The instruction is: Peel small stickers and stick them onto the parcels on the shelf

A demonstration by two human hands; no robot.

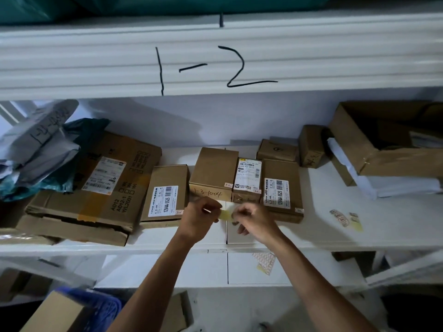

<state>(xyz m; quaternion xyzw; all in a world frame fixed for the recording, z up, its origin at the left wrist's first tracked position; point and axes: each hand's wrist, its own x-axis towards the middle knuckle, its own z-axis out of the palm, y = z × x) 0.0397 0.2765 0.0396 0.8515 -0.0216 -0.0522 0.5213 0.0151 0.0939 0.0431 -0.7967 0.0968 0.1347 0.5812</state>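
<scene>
Both my hands meet in front of the middle shelf. My left hand [202, 215] pinches a small yellow sticker strip [226, 214] at its left end. My right hand [253, 220] has its fingertips closed on the strip's right end. Just behind them stand brown parcels: one marked 1-3-1004 [213, 173], a narrow one with a white label [248, 180], and two flat boxes marked 12V4A-5525 [165, 195] [281, 188]. Small stickers show on the corners of several parcels.
A large taped carton [96, 185] and grey mail bags [36, 144] fill the shelf's left. An open carton [388, 140] over white packets sits at the right. Loose sticker strips [345, 218] lie on the shelf; a sticker sheet [265, 262] lies on the shelf below.
</scene>
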